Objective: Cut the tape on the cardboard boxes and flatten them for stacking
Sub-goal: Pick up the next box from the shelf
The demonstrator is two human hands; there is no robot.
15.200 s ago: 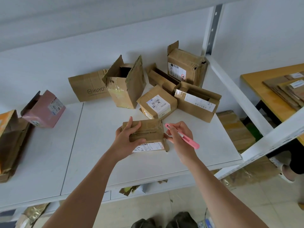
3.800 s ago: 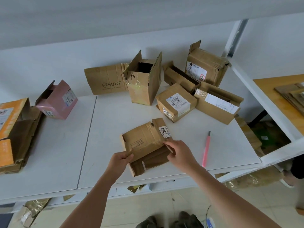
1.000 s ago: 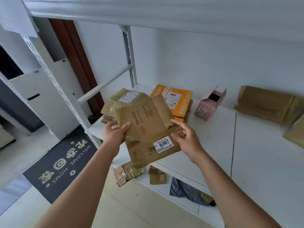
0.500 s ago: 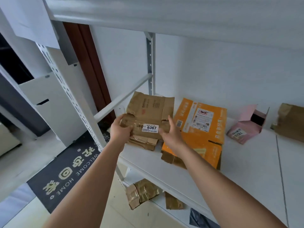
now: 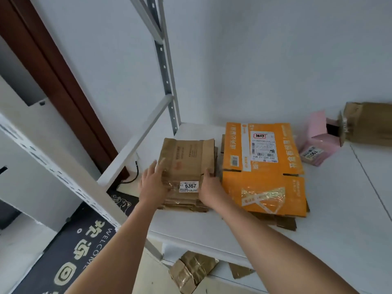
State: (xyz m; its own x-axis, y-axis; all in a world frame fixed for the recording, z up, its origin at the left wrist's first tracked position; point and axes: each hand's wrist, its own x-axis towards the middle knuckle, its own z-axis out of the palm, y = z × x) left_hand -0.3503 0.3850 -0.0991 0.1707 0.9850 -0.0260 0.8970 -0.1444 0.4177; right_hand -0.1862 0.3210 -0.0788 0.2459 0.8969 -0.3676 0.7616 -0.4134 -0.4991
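Flattened box (image 5: 187, 161) atop stack at shelf (image 5: 212, 230) corner, left hand (image 5: 153, 183) flat-fingered, right hand (image 5: 209, 187) gripping its edge

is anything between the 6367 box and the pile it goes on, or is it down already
Nothing visible is in the way. The flattened 6367 box already lies on top of the brown stack on the shelf, with the left hand and right hand at its sides. The orange box lies beside it.

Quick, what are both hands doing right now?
Left hand: open, straight fingers resting on the flattened brown box.
Right hand: fingers curled at the same box's right edge, seemingly gripping it.
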